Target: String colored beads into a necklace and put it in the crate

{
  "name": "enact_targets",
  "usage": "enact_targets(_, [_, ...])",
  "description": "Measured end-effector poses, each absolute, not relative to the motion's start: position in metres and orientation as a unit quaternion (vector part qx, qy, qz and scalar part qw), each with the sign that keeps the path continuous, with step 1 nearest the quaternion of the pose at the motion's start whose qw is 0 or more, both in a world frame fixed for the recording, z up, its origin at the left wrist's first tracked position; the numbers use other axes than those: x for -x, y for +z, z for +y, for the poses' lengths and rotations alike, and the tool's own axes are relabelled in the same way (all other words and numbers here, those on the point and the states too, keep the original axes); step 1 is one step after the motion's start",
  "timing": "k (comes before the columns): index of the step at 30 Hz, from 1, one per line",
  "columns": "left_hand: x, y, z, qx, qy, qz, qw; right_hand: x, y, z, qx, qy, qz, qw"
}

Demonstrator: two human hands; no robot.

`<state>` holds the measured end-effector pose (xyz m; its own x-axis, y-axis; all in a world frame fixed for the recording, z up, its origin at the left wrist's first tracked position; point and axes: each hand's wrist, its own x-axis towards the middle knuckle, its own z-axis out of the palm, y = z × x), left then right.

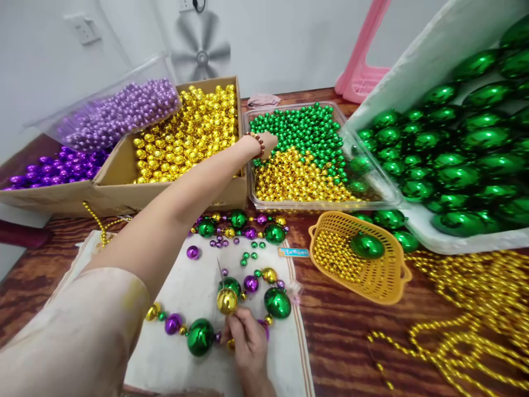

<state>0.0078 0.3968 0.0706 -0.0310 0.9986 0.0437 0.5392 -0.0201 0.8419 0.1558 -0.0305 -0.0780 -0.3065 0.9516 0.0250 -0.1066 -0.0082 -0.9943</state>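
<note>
gold ball (227,301) pinched in right hand (249,339), left hand (268,144) with grip unclear, blue label (293,252) unreadable

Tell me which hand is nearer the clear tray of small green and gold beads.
Left. The left hand is over the left part of the clear tray; the right hand is back toward the person, over the white cloth.

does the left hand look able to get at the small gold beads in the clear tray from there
Very likely yes: the left hand is at the left side of the clear tray, right beside the small gold beads, and no lid or other visible obstacle covers them.
</note>
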Motion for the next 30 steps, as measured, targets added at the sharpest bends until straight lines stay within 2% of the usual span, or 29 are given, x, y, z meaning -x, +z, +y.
enact_targets(4, [0.001,0.110,0.367,-0.720,0.273,0.582,0.260,-0.158,-0.069,-0.026,0.377,0.610,-0.541,0.439])
enact_targets(6, [0.010,0.127,0.323,-0.724,0.340,0.524,0.291,-0.158,-0.065,-0.022,0.372,0.624,-0.536,0.431])
enact_targets(9, [0.027,0.134,0.229,-0.639,0.451,0.478,0.399,-0.155,-0.061,-0.017,0.371,0.623,-0.543,0.424])
enact_targets(13, [0.053,0.090,0.111,-0.419,0.547,0.474,0.547,-0.150,-0.058,-0.013,0.381,0.602,-0.559,0.424])
enact_targets(16, [0.066,0.043,0.056,-0.240,0.611,0.456,0.601,-0.148,-0.053,-0.012,0.393,0.606,-0.549,0.421])
enact_targets(20, [0.070,0.014,0.022,-0.132,0.650,0.416,0.622,-0.144,-0.046,-0.013,0.401,0.605,-0.545,0.420])
enact_targets(30, [0.069,0.015,0.012,-0.059,0.693,0.352,0.627,-0.137,-0.039,-0.017,0.394,0.565,-0.593,0.418])
